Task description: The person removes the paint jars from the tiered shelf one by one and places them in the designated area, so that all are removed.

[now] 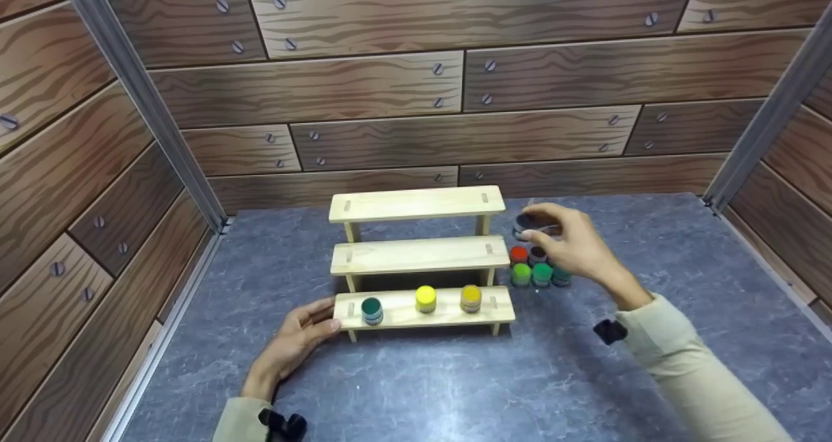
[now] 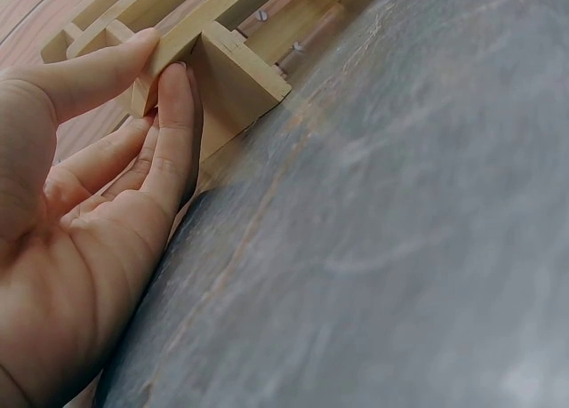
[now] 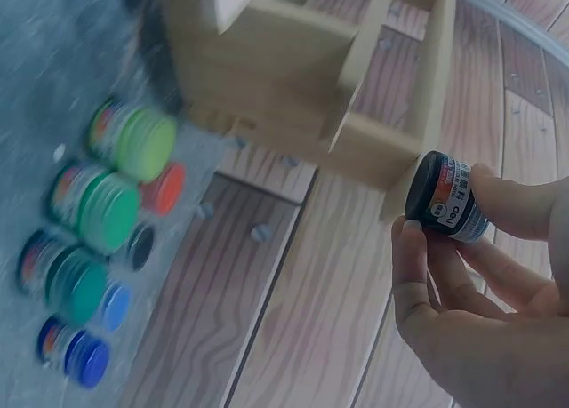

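Note:
My right hand (image 1: 575, 244) grips a small dark paint jar (image 3: 444, 195) in the air, beside the right end of the wooden three-step rack (image 1: 419, 257). The jar's printed label faces the right wrist camera. With thumb and fingers, my left hand (image 1: 292, 338) pinches the left end of the rack's lowest step (image 2: 191, 48). On that step stand a dark green jar (image 1: 372, 311), a yellow jar (image 1: 426, 299) and an orange-yellow jar (image 1: 470, 299). The middle step (image 1: 416, 255) and top step (image 1: 416, 203) hold no jars.
Several paint jars stand grouped on the grey tabletop (image 1: 455, 390) right of the rack: a red jar (image 3: 164, 188), a light green jar (image 3: 147, 146), a green jar (image 3: 107, 212), a teal jar (image 3: 76, 288) and a blue jar (image 3: 87, 362) among them. Wood-patterned walls (image 1: 390, 84) enclose the table.

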Action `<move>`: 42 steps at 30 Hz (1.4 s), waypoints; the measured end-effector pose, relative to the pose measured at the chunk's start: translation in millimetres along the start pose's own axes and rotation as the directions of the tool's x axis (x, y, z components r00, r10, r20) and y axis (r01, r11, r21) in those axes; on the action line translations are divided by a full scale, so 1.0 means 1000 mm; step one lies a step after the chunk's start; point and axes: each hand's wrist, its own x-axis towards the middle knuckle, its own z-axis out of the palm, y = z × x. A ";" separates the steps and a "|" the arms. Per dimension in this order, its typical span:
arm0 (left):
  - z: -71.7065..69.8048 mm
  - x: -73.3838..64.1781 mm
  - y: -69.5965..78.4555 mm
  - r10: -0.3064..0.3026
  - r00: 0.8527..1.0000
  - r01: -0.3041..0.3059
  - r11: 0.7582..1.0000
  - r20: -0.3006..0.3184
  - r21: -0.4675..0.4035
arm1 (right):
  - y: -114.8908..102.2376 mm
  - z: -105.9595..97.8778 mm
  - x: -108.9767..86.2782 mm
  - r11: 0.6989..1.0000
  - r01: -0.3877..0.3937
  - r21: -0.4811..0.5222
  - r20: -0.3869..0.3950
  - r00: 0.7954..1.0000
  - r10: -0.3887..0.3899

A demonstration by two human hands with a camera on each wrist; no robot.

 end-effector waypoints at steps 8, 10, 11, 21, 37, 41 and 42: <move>-0.002 0.001 0.001 0.020 1.000 -0.019 1.000 0.020 -0.011 | 0.024 -0.016 -0.012 0.997 -0.061 -0.041 -0.003 0.998 0.061; -0.003 0.001 0.001 0.021 1.000 -0.021 1.000 0.020 -0.012 | 0.031 -0.019 -0.015 0.996 -0.075 -0.056 0.000 0.997 0.075; -0.003 0.001 0.001 0.021 1.000 -0.021 1.000 0.019 -0.012 | 0.034 -0.020 -0.017 0.995 -0.081 -0.060 0.000 0.997 0.082; -0.003 0.000 0.000 0.013 1.000 -0.013 0.999 0.019 -0.030 | 0.068 -0.027 -0.032 0.990 -0.112 -0.087 -0.012 0.994 0.112; -0.003 0.000 -0.004 0.021 1.000 -0.021 1.000 0.008 -0.013 | 0.111 -0.030 -0.048 0.975 -0.199 -0.099 -0.014 0.980 0.198; -0.003 0.001 -0.004 0.020 1.000 -0.020 1.000 0.003 -0.010 | 0.119 -0.028 -0.050 0.968 -0.227 -0.107 -0.006 0.974 0.227; -0.003 0.001 -0.004 0.021 1.000 -0.021 1.000 0.005 -0.010 | 0.122 -0.027 -0.050 0.966 -0.235 -0.109 -0.002 0.972 0.236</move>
